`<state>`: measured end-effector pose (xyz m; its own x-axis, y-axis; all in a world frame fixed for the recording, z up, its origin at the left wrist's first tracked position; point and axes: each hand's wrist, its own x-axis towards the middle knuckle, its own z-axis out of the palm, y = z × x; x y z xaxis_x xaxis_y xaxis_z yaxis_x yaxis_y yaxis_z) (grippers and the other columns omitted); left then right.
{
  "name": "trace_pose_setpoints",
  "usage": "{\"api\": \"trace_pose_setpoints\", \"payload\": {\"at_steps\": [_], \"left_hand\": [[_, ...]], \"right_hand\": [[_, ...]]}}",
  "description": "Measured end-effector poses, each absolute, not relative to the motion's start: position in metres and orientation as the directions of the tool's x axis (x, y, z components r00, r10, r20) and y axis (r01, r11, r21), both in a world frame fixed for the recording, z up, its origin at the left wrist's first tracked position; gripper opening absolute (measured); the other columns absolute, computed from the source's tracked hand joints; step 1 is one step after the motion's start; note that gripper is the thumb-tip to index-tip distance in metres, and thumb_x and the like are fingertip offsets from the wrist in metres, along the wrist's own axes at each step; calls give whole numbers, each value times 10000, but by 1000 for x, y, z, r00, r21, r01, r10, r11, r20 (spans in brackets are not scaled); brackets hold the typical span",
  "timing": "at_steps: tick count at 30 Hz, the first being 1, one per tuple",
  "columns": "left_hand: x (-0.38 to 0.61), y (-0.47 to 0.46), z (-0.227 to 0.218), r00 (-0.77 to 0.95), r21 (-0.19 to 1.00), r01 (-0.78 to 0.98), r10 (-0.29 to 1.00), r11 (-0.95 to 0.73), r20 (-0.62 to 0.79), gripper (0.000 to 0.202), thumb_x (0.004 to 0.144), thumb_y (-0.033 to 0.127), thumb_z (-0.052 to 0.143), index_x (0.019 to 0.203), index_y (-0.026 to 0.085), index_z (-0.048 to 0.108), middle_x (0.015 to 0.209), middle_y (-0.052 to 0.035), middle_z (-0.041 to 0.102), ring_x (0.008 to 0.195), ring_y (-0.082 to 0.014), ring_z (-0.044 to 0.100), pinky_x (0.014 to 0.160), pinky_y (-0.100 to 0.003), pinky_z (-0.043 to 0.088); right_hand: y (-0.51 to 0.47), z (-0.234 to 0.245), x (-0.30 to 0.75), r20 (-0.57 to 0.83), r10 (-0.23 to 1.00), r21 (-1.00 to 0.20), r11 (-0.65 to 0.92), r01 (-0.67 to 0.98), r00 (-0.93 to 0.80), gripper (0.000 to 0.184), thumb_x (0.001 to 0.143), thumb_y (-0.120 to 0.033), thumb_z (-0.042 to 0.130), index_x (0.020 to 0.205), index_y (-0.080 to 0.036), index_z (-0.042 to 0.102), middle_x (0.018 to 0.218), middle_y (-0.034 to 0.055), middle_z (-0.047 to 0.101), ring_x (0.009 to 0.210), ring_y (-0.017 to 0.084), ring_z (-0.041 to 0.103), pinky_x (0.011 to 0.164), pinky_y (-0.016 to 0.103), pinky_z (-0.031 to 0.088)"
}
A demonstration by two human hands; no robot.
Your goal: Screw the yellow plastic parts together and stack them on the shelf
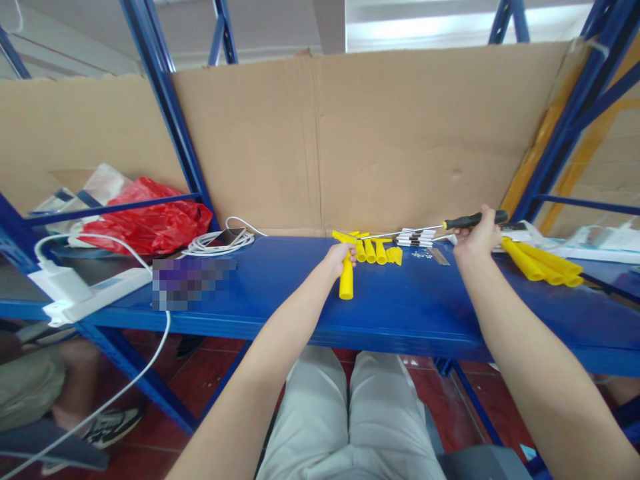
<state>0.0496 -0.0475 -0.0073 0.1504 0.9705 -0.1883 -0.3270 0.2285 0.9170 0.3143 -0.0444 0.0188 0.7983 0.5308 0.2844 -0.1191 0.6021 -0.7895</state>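
Note:
My left hand (340,257) is closed around a yellow plastic tube (346,283) that stands on the blue shelf (280,287). My right hand (477,235) grips the black-and-yellow handle of a screwdriver (470,220); its long metal shaft points left, over a row of small yellow parts (377,251). A small stack of white strips (416,237) lies just under the shaft. More yellow tubes (543,263) lie to the right of my right hand.
A cardboard sheet (380,133) backs the shelf. At left lie a coiled white cable with a phone (223,241), a red plastic bag (150,220) and a white power strip (90,290). Blue rack posts stand at both sides. Another person's leg and shoe (100,427) show at lower left.

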Motion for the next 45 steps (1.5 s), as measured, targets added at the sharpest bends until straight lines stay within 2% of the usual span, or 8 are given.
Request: {"api": "trace_pose_setpoints", "payload": {"at_steps": [5, 10, 18, 25, 34, 42, 45], "left_hand": [[50, -49, -7, 148, 915, -332, 970, 230, -190, 233, 889, 21, 408, 728, 190, 422, 469, 94, 363, 309, -44, 293, 359, -159, 256], [50, -49, -6, 158, 925, -310, 972, 218, -176, 244, 898, 22, 390, 725, 193, 411, 451, 94, 361, 305, -45, 292, 352, -158, 260], [51, -48, -7, 159, 924, -314, 972, 218, -175, 223, 870, 15, 402, 728, 186, 425, 450, 82, 369, 317, -45, 290, 362, -152, 249], [52, -48, -7, 157, 922, -322, 972, 217, -174, 221, 865, 13, 409, 726, 185, 424, 462, 80, 370, 325, -46, 288, 368, -154, 245], [53, -50, -6, 151, 932, -299, 975, 204, -165, 237, 880, 13, 401, 720, 188, 418, 446, 86, 371, 311, -41, 290, 363, -153, 256], [51, -47, -8, 54, 960, -238, 989, 146, -137, 236, 828, -14, 447, 706, 187, 436, 422, 84, 375, 312, -50, 319, 362, -165, 264], [50, -45, -9, 12, 972, -200, 992, 124, -125, 242, 813, -25, 461, 698, 187, 444, 412, 82, 386, 310, -54, 327, 365, -178, 267]], "right_hand": [[-45, 20, 314, 249, 547, -752, 629, -197, 799, 241, 808, -326, 531, 731, -281, 307, 570, -44, 391, 498, 145, 494, 388, 257, 431], [-48, 22, 310, 153, 587, -656, 662, -362, 795, 235, 836, -231, 540, 734, -274, 333, 544, -70, 391, 425, 109, 459, 322, 205, 401], [-42, 20, 319, 126, 658, -580, 656, -483, 743, 238, 855, -200, 533, 738, -280, 341, 500, -81, 403, 366, 116, 460, 266, 215, 377], [-37, 17, 323, 215, 630, -598, 689, -409, 746, 259, 838, -200, 545, 705, -275, 335, 479, -80, 401, 363, 117, 457, 280, 227, 380], [-39, 18, 323, 123, 678, -557, 651, -515, 725, 209, 836, -220, 549, 751, -285, 370, 489, -86, 425, 359, 112, 463, 273, 215, 374], [-55, 28, 302, 182, 669, -677, 617, -402, 720, 213, 870, -209, 590, 745, -269, 428, 460, -100, 430, 341, 84, 403, 350, 195, 481], [-62, 32, 292, 194, 661, -732, 589, -341, 725, 235, 887, -237, 608, 738, -251, 426, 457, -94, 431, 343, 77, 395, 349, 187, 470]]}}
